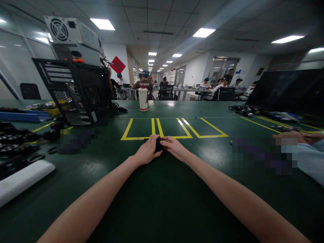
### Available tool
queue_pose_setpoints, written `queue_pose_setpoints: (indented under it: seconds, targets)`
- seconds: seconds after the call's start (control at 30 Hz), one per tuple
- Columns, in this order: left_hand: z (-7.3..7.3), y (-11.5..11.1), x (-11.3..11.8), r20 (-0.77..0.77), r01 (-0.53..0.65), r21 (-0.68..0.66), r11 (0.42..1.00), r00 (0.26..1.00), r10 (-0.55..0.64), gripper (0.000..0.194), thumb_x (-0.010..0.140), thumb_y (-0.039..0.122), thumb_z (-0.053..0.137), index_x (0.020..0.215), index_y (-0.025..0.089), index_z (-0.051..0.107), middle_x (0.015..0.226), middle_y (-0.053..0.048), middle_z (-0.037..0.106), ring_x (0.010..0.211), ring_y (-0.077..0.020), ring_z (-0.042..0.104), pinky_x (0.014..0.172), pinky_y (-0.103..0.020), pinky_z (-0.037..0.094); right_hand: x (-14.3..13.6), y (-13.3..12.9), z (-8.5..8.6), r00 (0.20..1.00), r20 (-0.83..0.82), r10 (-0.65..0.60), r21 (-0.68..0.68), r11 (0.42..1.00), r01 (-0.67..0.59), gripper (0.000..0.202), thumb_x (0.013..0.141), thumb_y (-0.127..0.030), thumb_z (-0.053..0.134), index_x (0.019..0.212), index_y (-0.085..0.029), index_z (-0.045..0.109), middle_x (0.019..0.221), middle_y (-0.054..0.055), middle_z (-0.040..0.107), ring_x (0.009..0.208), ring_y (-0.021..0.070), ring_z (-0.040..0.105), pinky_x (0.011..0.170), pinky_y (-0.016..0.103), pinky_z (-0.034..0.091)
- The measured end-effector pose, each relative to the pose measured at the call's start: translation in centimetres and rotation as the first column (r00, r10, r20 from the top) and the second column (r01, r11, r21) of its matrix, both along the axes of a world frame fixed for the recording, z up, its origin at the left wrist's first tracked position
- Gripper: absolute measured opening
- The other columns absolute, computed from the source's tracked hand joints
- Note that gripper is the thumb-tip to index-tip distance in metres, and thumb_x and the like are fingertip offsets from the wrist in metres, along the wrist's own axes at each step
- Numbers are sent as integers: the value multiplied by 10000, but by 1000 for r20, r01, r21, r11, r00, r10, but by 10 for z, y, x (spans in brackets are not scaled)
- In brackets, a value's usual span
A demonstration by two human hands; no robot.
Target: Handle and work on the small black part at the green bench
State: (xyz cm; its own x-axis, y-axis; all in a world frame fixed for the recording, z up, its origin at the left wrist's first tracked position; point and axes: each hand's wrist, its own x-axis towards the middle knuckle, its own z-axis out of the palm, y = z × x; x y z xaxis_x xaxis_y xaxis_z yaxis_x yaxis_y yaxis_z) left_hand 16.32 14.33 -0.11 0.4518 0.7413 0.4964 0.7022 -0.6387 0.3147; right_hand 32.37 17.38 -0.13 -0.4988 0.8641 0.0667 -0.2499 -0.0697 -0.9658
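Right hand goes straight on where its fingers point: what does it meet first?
The right hand first meets the small black object at its fingertips, then likely the left hand; depth is unclear.

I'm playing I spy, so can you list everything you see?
Table: one, green, in front
Small thing: one, black, between the hands
Tape outlines: three mid-table, yellow, more at the sides
Cup: one, white and red, far side
Computer case: one, black, left
Metal boxes: two, grey, stacked on the case
Long object: one, white, near left
Rings: at least two, black, left
Cables: several, black, right
Diamond sign: one, red, behind the case
Lights: many, white, ceiling
People: several, mixed colours, background
Another person's sleeve: pale blue, right
Blurry patches: unclear
Left hand: one, bare, centre
Right hand: one, bare, centre
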Motion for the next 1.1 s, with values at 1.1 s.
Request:
queue_pose_setpoints:
  seconds: [1.1]
  targets:
    - [-1,0,0,-11,-17,-7,1000,1000,16,559,741,300,521,1189,191,205,1137,-93,354,1012,-241,464,796,-391,450,1,1,-3,1000,12,-8,36,999,8,293,637,-237,641,900,-208,515,868,12,565,877,144,534,847,351,393]
